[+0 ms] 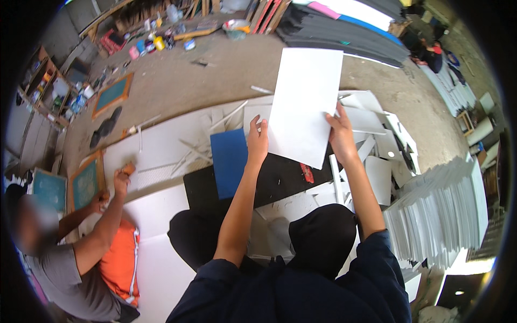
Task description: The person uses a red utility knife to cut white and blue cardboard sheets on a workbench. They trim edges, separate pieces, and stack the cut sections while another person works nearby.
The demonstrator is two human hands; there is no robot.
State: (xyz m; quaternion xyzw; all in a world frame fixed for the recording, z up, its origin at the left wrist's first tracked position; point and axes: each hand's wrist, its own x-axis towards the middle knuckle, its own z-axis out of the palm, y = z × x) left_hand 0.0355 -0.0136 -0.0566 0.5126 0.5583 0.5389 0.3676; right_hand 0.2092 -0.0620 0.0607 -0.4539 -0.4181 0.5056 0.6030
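A blank white rectangular sheet (304,102), stiff like foam board, is held up and tilted in front of me. My right hand (342,134) grips its right edge, thumb on the near face and fingers behind. Close beside the left edge is my left hand (258,142), its thumb and fingers apart; whether the thumb touches the sheet is hard to see. Below lies a black mat (202,188) with a blue rectangular board (227,161) on it. A small red item (307,173) rests on the mat under the sheet's lower edge.
White offcuts (377,167) litter the right side. A tall stack of white sheets (436,212) stands at far right. On the left, a co-worker in a grey shirt (70,274) holds a small brown block (129,168) beside a wood-framed green screen (86,183). Dark boards (339,40) are piled at the back.
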